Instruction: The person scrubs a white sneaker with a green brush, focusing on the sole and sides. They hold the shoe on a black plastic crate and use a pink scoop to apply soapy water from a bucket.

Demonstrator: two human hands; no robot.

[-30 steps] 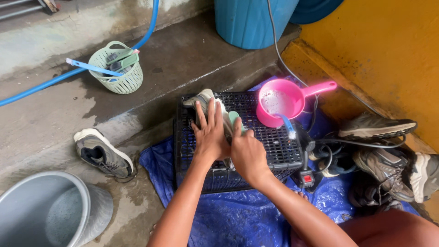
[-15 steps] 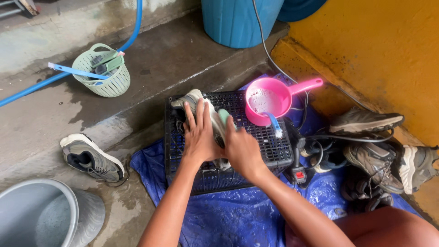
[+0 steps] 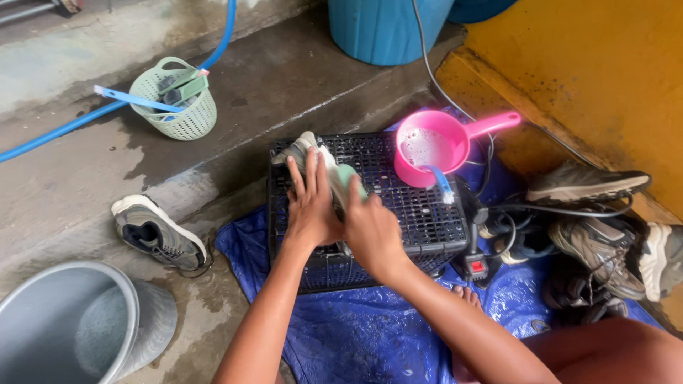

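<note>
— How many shoes are around you?
— Five that I can tell apart: one under my fingers on the crate, one alone on the wet concrete floor, and three piled at the tarp's right edge; a dark heap below them I can't sort out.
— Containers?
— One black crate, one pink dipper, one green basket, one grey bucket, one blue barrel.
— Anything else?
— One blue hose, one blue tarp.

Right hand and green brush seemingly nearer shoe's toe.
</note>
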